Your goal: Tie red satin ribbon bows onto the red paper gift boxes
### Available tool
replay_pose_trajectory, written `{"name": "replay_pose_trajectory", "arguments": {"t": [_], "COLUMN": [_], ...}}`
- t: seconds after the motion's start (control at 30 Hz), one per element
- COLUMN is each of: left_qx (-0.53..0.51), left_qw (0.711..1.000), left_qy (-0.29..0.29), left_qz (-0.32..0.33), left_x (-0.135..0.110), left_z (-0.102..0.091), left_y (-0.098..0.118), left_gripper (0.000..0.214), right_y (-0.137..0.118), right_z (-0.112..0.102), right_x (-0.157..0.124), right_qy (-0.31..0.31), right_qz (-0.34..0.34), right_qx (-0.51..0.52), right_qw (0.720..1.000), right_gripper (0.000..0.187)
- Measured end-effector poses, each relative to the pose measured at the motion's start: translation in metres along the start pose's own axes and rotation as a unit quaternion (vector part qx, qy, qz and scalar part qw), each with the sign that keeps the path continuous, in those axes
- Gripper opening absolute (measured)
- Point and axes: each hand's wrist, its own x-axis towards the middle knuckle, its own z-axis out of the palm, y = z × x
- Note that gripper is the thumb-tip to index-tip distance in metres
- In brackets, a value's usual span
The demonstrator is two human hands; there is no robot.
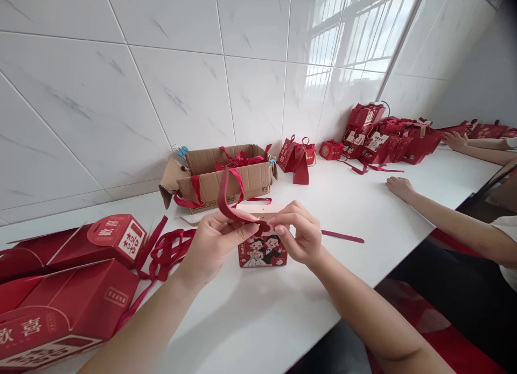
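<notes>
My left hand [220, 242] pinches a dark red strap [224, 196] between thumb and fingers; the strap's long part curves upward and its rounded end points right. At that end, the thumb and forefinger of my right hand [301, 231] close on the strap's tip. Any small fastener there is too small to make out. Just behind and below my fingers a small red gift box [264, 253] stands on the table, printed with a cartoon bride and groom. My hands hide part of its top. A second red strap [343, 236] lies flat to the right of my right hand.
A cardboard box [226, 185] with red ribbons stands against the wall. Large red boxes [97, 293] and loose ribbon [169, 250] lie at left. Small red gift boxes [297, 161] and a pile of red boxes [375, 140] stand farther right. A co-worker's hand [399, 187] rests on the table.
</notes>
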Motion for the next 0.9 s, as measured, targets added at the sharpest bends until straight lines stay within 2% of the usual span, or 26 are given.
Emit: {"name": "replay_pose_trajectory", "arguments": {"t": [0.07,0.1,0.2,0.27,0.37,0.47,0.57,0.67,0.73,0.8,0.87,0.9], "left_qx": [0.072,0.104,0.152,0.158,0.159,0.159,0.169,0.199,0.259,0.330,0.366,0.366], "left_qw": [0.994,0.988,0.977,0.978,0.983,0.987,0.985,0.977,0.963,0.936,0.920,0.922], "left_qy": [0.044,0.048,0.043,0.060,0.076,0.026,-0.040,-0.061,-0.019,0.064,0.120,0.120], "left_qz": [0.076,0.104,0.140,0.121,0.052,-0.004,0.003,0.036,0.076,0.099,0.075,0.048], "left_x": [-0.002,-0.003,-0.007,-0.008,-0.009,-0.009,-0.010,-0.009,-0.007,-0.002,0.003,0.006], "left_z": [0.003,0.005,0.010,0.011,0.011,0.007,0.004,0.002,-0.002,-0.008,-0.015,-0.019], "left_y": [0.001,0.002,0.003,0.004,0.006,0.010,0.015,0.018,0.017,0.014,0.007,0.004], "left_gripper": [0.006,0.006,0.005,0.005,0.004,0.004,0.008,0.014,0.016,0.020,0.034,0.043], "right_y": [-0.002,-0.002,-0.003,-0.004,-0.003,-0.002,-0.001,0.001,0.004,0.008,0.012,0.013], "right_z": [0.001,0.001,0.002,0.002,0.001,-0.002,-0.004,-0.008,-0.012,-0.018,-0.023,-0.026], "right_x": [0.000,0.000,0.001,0.001,0.002,0.004,0.005,0.006,0.006,0.007,0.009,0.010], "right_qy": [-0.013,-0.015,-0.017,-0.018,-0.023,-0.034,-0.032,-0.027,-0.037,-0.060,-0.095,-0.116], "right_qz": [-0.016,-0.023,-0.035,-0.034,-0.029,-0.033,-0.039,-0.034,-0.034,-0.033,-0.021,-0.011], "right_qx": [0.039,0.051,0.073,0.083,0.093,0.093,0.074,0.054,0.045,0.039,0.045,0.056], "right_qw": [0.999,0.998,0.997,0.996,0.995,0.995,0.996,0.998,0.998,0.997,0.994,0.992], "right_gripper": [0.010,0.013,0.016,0.018,0.019,0.018,0.020,0.024,0.025,0.023,0.021,0.021]}}
